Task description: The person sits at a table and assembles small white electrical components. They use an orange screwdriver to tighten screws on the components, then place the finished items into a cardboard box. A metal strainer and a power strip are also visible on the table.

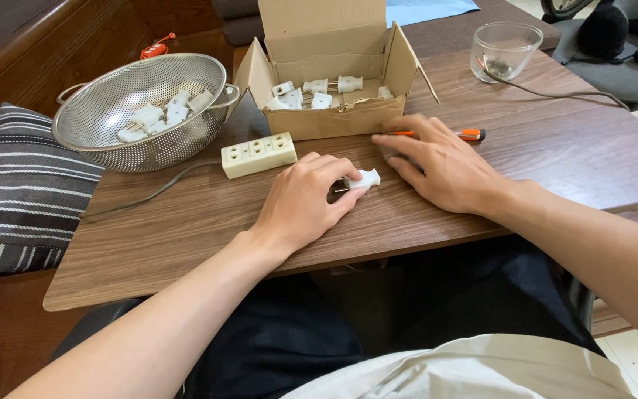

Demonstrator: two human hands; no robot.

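My left hand (306, 201) rests on the wooden table (555, 155) and grips a small white plug (362, 179) whose metal prongs point back under my fingers. My right hand (437, 166) lies flat on the table just right of the plug, fingers spread, its fingertips on a thin orange-handled screwdriver (471, 135) that lies behind it. Whether something small sits under those fingers is hidden.
An open cardboard box (334, 122) holding several white plugs stands at the back. Left of it are a cream power strip (258, 154) with its cable, and a steel colander (123, 137) with more plugs. A glass bowl (505, 49) sits at the back right. A striped cushion (16, 192) lies left.
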